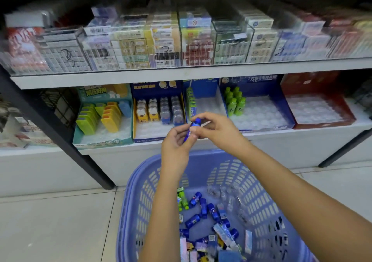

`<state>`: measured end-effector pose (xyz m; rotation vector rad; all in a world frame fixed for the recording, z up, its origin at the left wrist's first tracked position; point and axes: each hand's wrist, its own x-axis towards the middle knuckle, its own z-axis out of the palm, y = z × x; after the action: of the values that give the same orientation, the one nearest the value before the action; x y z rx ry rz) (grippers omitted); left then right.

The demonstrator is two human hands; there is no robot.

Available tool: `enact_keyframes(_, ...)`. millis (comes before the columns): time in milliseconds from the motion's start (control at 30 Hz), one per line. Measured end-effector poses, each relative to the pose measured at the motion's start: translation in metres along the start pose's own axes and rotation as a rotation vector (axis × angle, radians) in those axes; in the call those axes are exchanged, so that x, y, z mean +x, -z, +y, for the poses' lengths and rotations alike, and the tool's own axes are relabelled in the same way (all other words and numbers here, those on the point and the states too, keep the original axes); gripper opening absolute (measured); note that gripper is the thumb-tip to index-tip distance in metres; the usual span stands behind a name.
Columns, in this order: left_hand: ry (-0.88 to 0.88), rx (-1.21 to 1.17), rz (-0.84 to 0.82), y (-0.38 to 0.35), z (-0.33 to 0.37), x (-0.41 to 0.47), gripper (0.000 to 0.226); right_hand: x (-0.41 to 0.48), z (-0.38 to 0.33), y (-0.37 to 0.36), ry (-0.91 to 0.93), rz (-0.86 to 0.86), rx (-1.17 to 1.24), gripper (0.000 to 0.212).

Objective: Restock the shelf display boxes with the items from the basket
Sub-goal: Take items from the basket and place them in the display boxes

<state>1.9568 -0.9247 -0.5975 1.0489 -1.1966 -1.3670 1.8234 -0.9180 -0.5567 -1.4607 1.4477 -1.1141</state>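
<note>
A small blue bottle-shaped item (192,128) is held in front of the lower shelf by both hands. My left hand (177,145) grips its lower part and my right hand (213,128) pinches its cap end. Below them stands the blue plastic basket (141,191), holding several blue bottle items (203,207), green ones and flat packs. On the lower shelf stand display boxes: a blue box with green bottles (259,108), a narrow blue box (203,100), a blue box with yellow and grey toys (159,110), a teal box (102,117) and a red box (320,102).
The upper shelf (181,74) carries clear cases stacked with packs. A black shelf post (60,137) slants down at the left and another at the far right. Pale floor tiles (50,221) surround the basket.
</note>
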Motion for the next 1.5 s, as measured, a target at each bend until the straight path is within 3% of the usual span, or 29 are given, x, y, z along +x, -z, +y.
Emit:
enact_keyframes(133, -0.103, 0.088, -0.087, -0.03, 0.0, -0.002, 0.024, -0.014, 0.005, 0.035, -0.053, 0.082, 0.146, 0.019)
enact_keyframes(233, -0.234, 0.609, -0.147, -0.045, -0.006, 0.008, 0.044, -0.013, 0.014, 0.058, -0.073, 0.227, 0.146, 0.018)
enact_keyframes(333, -0.22, 1.103, -0.237, -0.049, -0.014, 0.018, 0.064, -0.009, 0.027, 0.08, -0.108, 0.345, 0.063, 0.021)
enact_keyframes(500, -0.251, 1.38, -0.216, -0.057, -0.021, 0.017, 0.07, 0.001, 0.041, 0.106, -0.111, 0.375, 0.015, 0.022)
enact_keyframes(733, -0.178, 1.259, -0.179, -0.061, -0.002, 0.024, 0.061, 0.024, 0.045, 0.171, -0.028, 0.491, -0.055, 0.028)
enact_keyframes(833, -0.219, 1.15, -0.119, -0.074, 0.005, 0.024, 0.054, 0.034, 0.05, 0.202, -0.036, 0.514, -0.273, 0.027)
enact_keyframes(900, -0.313, 1.102, -0.162, -0.09, 0.004, 0.025, 0.049, 0.045, 0.054, 0.222, -0.06, 0.521, -0.393, 0.026)
enact_keyframes(1033, -0.43, 1.107, -0.392, -0.136, -0.005, 0.03, 0.049, 0.068, 0.06, 0.242, -0.123, 0.429, -0.555, 0.022)
enact_keyframes(1167, -0.431, 1.221, -0.562, -0.169, -0.023, 0.036, 0.057, 0.082, 0.071, 0.246, -0.138, 0.351, -0.661, 0.022)
enact_keyframes(1500, -0.436, 1.309, -0.561, -0.172, -0.041, 0.036, 0.061, 0.101, 0.075, 0.26, -0.16, 0.103, -0.887, 0.042)
